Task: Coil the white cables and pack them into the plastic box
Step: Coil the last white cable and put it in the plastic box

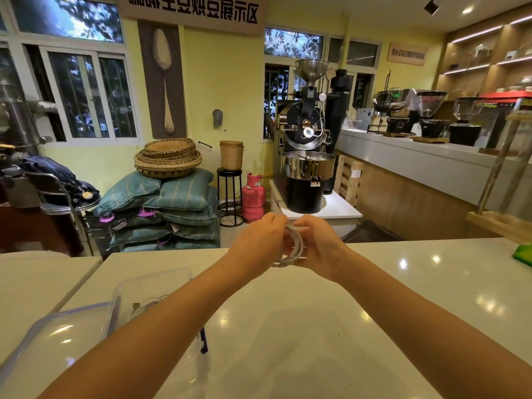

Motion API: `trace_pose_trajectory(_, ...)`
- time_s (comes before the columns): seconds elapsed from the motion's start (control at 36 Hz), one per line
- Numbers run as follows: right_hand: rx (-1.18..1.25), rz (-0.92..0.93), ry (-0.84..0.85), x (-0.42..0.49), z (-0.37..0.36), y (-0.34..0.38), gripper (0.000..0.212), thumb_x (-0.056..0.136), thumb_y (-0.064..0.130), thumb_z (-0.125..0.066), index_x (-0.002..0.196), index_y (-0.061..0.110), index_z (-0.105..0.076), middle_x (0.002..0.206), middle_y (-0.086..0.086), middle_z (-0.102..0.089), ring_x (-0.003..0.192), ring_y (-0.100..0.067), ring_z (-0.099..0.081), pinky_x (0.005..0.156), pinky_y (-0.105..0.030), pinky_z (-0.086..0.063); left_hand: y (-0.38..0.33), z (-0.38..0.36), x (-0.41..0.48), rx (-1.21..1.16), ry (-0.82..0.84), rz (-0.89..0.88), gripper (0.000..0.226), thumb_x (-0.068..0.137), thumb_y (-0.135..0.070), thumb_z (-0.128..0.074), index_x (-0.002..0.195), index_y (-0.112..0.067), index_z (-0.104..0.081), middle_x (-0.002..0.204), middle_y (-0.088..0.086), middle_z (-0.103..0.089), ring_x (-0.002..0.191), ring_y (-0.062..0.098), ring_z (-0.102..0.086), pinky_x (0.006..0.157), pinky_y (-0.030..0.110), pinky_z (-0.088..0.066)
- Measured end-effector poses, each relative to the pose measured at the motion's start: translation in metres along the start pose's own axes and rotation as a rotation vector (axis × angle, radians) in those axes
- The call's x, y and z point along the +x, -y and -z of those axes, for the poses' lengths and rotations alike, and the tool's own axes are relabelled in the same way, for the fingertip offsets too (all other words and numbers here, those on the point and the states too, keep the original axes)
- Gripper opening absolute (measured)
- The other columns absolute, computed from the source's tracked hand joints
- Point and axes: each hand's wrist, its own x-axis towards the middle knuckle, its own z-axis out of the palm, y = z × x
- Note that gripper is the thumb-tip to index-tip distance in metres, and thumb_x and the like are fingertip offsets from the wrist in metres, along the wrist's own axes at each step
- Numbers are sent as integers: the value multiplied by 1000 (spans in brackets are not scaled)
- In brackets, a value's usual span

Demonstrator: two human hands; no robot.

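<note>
Green object (523, 254): on the white counter (403, 298), far right of the hands, cut by the frame edge.
Coffee roaster (306, 156): on a low white platform, just beyond the hands.
Pink gas cylinder (253, 198): floor, beyond the hands, slightly left.
Black stool (230, 197) bearing a woven basket (231, 154): left of the cylinder.
Stacked sacks (169, 211) topped with flat woven trays (168, 158): beyond and left of the hands.
Grinders (431, 116): bar counter, far right.

Glossy white counter (288, 326) under clear plastic box (149, 286), lid (57, 335)
</note>
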Motion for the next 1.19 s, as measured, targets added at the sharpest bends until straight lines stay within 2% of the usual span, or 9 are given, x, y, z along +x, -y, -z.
trace_pose_trajectory(0.14,-207,38,39,-1,2,-2,15,86,1,-48,77,8,-59,79,-7,-63,76,-18,-61,76,-31,-48,3,0,1,23,61,33,30,92,-12,-46,121,-6,-42,121,11,-53,106,24,-54,80,26,-40)
trace_pose_trajectory(0.31,-222,115,61,-1,3,-7,21,90,4,-49,76,15,-60,79,-4,-64,75,-16,-63,70,-26,-50,7,0,4,-60,61,57,26,94,-17,-46,118,-9,-47,117,9,-58,103,22,-57,77,22,-39)
trace_pose_trajectory(0.44,-101,152,84,1,3,-12,22,93,5,-44,81,14,-60,81,-5,-64,76,-18,-62,76,-32,-50,7,3,7,-224,26,113,25,96,-19,-42,115,-7,-51,114,11,-61,99,21,-58,79,24,-42)
trace_pose_trajectory(0.61,22,224,79,5,1,-16,22,93,4,-43,85,14,-61,85,-5,-65,79,-16,-63,71,-26,-53,10,-1,5,-357,-108,105,24,96,-19,-42,108,-4,-56,105,14,-64,83,12,-50,72,19,-40)
trace_pose_trajectory(0.72,71,256,54,7,-1,-20,21,92,2,-45,87,14,-62,84,-7,-66,76,-16,-64,67,-23,-55,11,-2,4,-412,-132,96,22,95,-18,-45,106,-3,-57,101,14,-64,80,11,-50,59,9,-37)
trace_pose_trajectory(0.89,196,248,23,12,-2,-24,18,91,1,-45,95,5,-62,87,-11,-65,78,-22,-63,72,-31,-54,8,-1,5,-420,-102,128,24,96,-20,-40,111,-4,-52,105,15,-63,87,18,-57,71,21,-41)
trace_pose_trajectory(0.97,238,238,40,13,-3,-26,19,91,1,-44,101,1,-60,88,-13,-64,80,-23,-62,76,-34,-52,8,0,4,-421,-69,127,25,97,-20,-39,112,-4,-49,103,16,-63,83,20,-56,69,23,-43)
trace_pose_trajectory(1.08,282,227,52,12,-6,-27,16,90,0,-45,95,4,-60,84,-11,-63,74,-20,-62,66,-27,-54,13,-2,3,-443,-32,125,23,97,-21,-39,111,-6,-47,89,7,-55,72,12,-51,55,10,-38)
trace_pose_trajectory(1.19,324,210,38,14,-8,-28,17,90,-2,-44,90,6,-59,81,-10,-62,70,-19,-61,57,-21,-55,16,-3,2,-444,-1,133,22,96,-22,-40,111,-7,-46,81,0,-51,60,1,-44,49,10,-36)
